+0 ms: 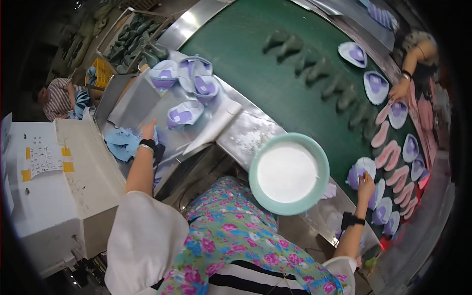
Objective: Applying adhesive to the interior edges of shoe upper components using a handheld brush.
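Observation:
My left hand (148,131) is over the metal side table, fingers stretched out, beside a pile of light blue fabric pieces (123,142). Several white-and-lavender shoe uppers (185,114) lie beyond it on the same table. At the right, my right hand (365,188) is closed at the near edge of a lavender shoe upper (355,176) on the green conveyor belt. Something small and yellowish shows at its fingertips, too small to name. Between my arms, a pale green basin (254,184) of white liquid stands at the belt's metal edge.
Dark shoe lasts (314,69) line the green belt (236,39). Pink insoles (386,156) and more uppers (381,211) lie along its right side. Across the belt, a co-worker's hand (399,90) touches an upper. Another person (61,96) is at far left, near a cart of lasts (132,37).

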The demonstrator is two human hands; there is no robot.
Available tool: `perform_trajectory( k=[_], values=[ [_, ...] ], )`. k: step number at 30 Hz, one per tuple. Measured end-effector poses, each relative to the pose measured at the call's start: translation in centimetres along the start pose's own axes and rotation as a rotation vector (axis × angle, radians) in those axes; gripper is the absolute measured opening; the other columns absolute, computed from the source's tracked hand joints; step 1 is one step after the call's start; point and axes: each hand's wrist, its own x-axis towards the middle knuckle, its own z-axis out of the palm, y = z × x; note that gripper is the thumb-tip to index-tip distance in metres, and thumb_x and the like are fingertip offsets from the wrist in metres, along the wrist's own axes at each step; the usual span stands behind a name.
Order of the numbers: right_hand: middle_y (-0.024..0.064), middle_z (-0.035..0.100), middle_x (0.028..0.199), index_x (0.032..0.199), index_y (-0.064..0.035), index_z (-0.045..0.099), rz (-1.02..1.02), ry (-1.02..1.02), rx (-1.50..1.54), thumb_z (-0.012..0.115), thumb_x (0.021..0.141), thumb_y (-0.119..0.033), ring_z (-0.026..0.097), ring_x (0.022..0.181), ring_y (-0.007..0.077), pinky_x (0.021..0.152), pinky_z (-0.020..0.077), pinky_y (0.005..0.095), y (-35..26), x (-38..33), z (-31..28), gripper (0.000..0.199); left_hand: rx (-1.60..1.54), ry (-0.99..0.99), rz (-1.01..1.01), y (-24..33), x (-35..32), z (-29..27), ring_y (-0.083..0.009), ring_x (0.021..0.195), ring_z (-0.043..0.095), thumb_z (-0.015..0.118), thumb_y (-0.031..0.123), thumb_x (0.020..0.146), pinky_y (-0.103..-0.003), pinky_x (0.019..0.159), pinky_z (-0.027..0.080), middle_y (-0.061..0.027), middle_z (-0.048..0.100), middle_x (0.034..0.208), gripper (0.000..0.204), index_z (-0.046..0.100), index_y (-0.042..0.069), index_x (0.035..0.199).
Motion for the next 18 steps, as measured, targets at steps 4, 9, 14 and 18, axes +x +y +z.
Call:
perform_trajectory(
  k=[4,9,14,18],
  values=[
    [0.0181,0.066,0.079,0.094,0.0006,0.065,-0.056,-0.109,0.243,0.061,0.085,-0.011,0.065,0.073,0.0279,0.068,0.0484,0.0333,-15.3,-6.5,-4.1,0.016,-0.17,-0.284,-0.564,3.0,-2.2,7.7,-0.0341,0.112,0.05,0.073,0.037,0.077,-0.049,0.092,0.041,-0.0169,0.047,0.132,0.072,0.041,0.003,0.132],
    [0.0166,0.065,0.095,0.098,-0.0012,0.065,-0.56,-0.33,0.464,0.064,0.082,-0.01,0.063,0.088,0.031,0.078,0.0488,0.0351,-37.8,-12.1,-3.0,0.018,-0.59,-0.639,-0.613,0.3,0.5,5.4,-0.0336,0.11,0.05,0.076,0.025,0.074,-0.049,0.088,0.045,-0.0151,0.043,0.132,0.073,0.036,0.003,0.131],
    [0.0142,0.059,0.115,0.109,-0.0022,0.06,-0.86,-0.44,0.513,0.074,0.073,-0.024,0.056,0.102,0.0335,0.086,0.0478,0.0402,-53.6,-18.0,0.6,0.044,-0.584,-0.448,-0.074,8.3,-13.5,4.9,-0.0234,0.111,0.049,0.074,0.01,0.077,-0.038,0.094,0.042,-0.015,0.046,0.123,0.073,0.026,0.003,0.131],
    [0.0088,0.063,0.105,0.105,-0.0036,0.062,-0.959,-0.636,0.442,0.073,0.074,-0.026,0.058,0.098,0.03,0.077,0.0501,0.0411,-55.7,-19.7,0.8,0.039,-0.917,-0.701,-0.11,13.5,-20.3,-1.2,-0.0211,0.117,0.045,0.059,0.007,0.089,-0.035,0.098,0.039,-0.0108,0.045,0.128,0.056,0.027,0.003,0.135]
  ],
)
